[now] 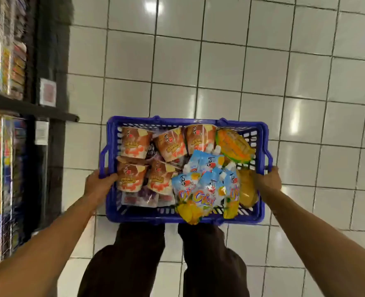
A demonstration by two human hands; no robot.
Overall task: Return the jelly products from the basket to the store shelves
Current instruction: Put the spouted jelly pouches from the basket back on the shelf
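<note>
Jelly products point(183, 170) heaped in a blue slatted plastic basket point(186, 121), carried level above a white tiled floor point(220, 61), low in the view at six o'clock. Gripped on both sides: left hand point(100, 185) clamped over the rim at the basket's nine o'clock, right hand point(268, 179) wrapped round the rim at three o'clock, just below the side handle.

Inside, from nine to twelve o'clock, orange-and-brown printed plastic cups point(135, 142) tipped on their sides. Toward five o'clock, blue-and-white spouted pouches point(198, 189), drooping over the near rim. At two and four o'clock, yellow mango-shaped packs point(234, 147). Underneath at seven o'clock, clear-wrapped purple packs point(143, 196). Dark store shelves point(27, 108) at nine o'clock of the view, blurred, stocked with yellow and orange packets.

Probably light, all of it. Cups likely thin-walled and film-lidded: best taken round the body, never pressed on the lid. Pouches soft, glossy and apt to slip: best pinched at the stiff spout neck. Mango packs smooth and rounded: best cupped whole. No free hand while both hold the basket, so one side to be released or the basket set down first.
</note>
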